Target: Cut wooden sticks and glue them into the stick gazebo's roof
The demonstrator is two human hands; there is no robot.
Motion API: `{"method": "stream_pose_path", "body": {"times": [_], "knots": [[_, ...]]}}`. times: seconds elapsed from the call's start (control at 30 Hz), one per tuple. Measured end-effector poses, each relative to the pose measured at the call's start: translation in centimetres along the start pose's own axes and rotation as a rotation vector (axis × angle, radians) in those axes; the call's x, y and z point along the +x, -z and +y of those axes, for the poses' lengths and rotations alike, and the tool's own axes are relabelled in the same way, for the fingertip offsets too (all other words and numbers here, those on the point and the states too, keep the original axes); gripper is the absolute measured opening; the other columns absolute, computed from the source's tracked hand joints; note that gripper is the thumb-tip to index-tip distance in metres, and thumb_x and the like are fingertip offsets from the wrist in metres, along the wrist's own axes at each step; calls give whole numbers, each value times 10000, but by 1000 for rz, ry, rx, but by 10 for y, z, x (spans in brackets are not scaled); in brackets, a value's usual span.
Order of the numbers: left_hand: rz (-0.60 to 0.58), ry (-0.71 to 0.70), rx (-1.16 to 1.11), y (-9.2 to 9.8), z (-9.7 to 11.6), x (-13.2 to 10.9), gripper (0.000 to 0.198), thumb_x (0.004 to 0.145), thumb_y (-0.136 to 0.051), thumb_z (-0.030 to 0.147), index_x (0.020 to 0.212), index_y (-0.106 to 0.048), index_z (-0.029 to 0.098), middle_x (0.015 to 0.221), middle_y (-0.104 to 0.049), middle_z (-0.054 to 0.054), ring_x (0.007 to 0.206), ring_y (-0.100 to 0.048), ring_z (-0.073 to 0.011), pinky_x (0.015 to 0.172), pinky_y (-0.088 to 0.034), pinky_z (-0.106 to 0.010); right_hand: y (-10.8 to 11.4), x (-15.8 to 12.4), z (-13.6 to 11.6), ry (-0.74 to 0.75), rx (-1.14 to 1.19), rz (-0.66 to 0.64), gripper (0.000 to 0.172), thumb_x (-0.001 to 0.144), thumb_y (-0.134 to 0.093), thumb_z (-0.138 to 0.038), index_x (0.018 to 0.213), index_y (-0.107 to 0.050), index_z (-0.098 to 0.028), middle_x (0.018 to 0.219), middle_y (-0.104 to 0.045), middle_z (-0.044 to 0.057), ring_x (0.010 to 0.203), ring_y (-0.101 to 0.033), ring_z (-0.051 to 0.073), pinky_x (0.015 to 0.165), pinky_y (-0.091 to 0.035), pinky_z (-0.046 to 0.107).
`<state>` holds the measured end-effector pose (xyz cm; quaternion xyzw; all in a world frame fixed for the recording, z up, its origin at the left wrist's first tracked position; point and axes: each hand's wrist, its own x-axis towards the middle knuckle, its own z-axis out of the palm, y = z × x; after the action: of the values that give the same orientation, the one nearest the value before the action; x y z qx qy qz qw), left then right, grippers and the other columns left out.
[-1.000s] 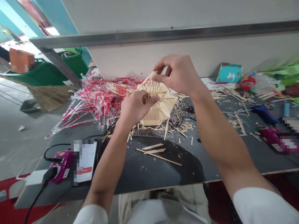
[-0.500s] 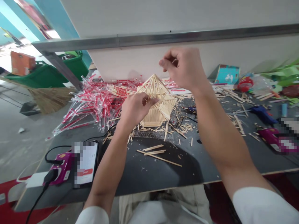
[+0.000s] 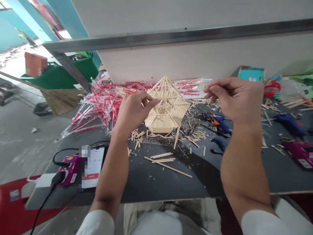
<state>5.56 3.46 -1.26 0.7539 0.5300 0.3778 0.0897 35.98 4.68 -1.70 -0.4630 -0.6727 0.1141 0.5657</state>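
Observation:
A pale stick model (image 3: 161, 122) stands near the middle of the dark table, with a cone of slanting sticks rising to a point above its slatted lower part. My left hand (image 3: 137, 109) is at the left side of the cone, thumb and fingertips pinched together close to its sticks; what they hold, if anything, is too small to tell. My right hand (image 3: 237, 98) is raised to the right, apart from the model, its fingers bent towards the thumb; anything between them cannot be made out. Several loose sticks (image 3: 168, 164) lie in front of the model.
Red and clear plastic wrappers (image 3: 97, 107) heap at the left. A phone (image 3: 94, 168) and a purple power block (image 3: 70, 169) lie at the front left. Blue glue guns (image 3: 221, 124) (image 3: 290, 124) and stick scraps are at the right. A metal rail (image 3: 171, 41) crosses behind.
My right hand has moved right and down, away from above the model's peak. My left hand has shifted slightly left, uncovering more of the model. The view has shifted a little.

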Motion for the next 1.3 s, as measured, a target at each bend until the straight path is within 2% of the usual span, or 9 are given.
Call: {"method": "stream_pose_path", "body": {"times": [0.27,0.33,0.47,0.57,0.77,0.97,1.1,1.23,1.3], "knots": [[-20,25,56,1,-15,4,289,936,-677,452,920,-796,189,687,-699,-14,626,-583,-135,665,-419,-308,11,0,21,-50,-95,85,410,1077,-473,-474,744,-479,-234,520,-484,-53,471,-617,98,424,-408,219],[-24,33,69,2,-16,4,294,939,-674,455,909,-789,186,700,-708,-17,623,-583,-135,664,-421,-310,13,-1,22,-62,-162,44,440,1070,-490,-464,709,-519,-215,541,-542,-30,484,-606,86,457,-424,216],[-30,35,83,5,-17,4,291,944,-670,453,904,-784,188,692,-705,-8,605,-576,-128,668,-423,-310,23,-3,31,-145,-32,-62,224,999,-604,-341,918,-714,-163,820,-763,53,590,-700,121,543,-565,245],[-42,32,93,7,-17,4,287,948,-668,445,906,-786,187,690,-704,-10,610,-582,-130,672,-422,-310,32,-4,40,-198,20,-40,198,943,-658,-272,1026,-783,-144,895,-793,81,683,-761,163,664,-652,298],[-57,17,76,10,-17,4,283,941,-679,455,929,-797,198,696,-701,-12,640,-593,-140,676,-421,-310,41,-13,60,-370,-117,51,209,738,-863,-290,898,-827,-161,841,-802,78,640,-739,181,676,-652,317],[-89,10,65,14,-17,6,261,935,-685,434,911,-792,197,651,-664,-4,615,-578,-136,665,-419,-305,60,-41,104,-522,-320,-187,180,935,-570,-245,897,-725,-162,787,-778,106,653,-758,235,661,-637,359],[-114,-5,73,15,-18,7,267,936,-670,442,905,-792,206,648,-665,-8,614,-576,-144,651,-412,-311,75,-60,124,-538,-532,-248,342,854,-500,-66,1115,-698,-167,1096,-793,151,971,-776,256,917,-594,392],[-140,-34,64,11,-20,8,279,935,-664,459,893,-788,212,670,-687,-21,610,-570,-148,650,-404,-323,77,-74,135,-583,-790,-357,241,849,-696,-335,1022,-707,-168,1069,-772,212,1020,-724,380,931,-532,496],[-146,-50,57,9,-20,8,280,933,-660,461,920,-788,213,700,-704,-30,629,-583,-156,656,-405,-327,73,-77,142,-629,-877,-460,361,802,-753,-499,910,-708,-157,960,-764,225,944,-720,401,848,-530,473]]}}
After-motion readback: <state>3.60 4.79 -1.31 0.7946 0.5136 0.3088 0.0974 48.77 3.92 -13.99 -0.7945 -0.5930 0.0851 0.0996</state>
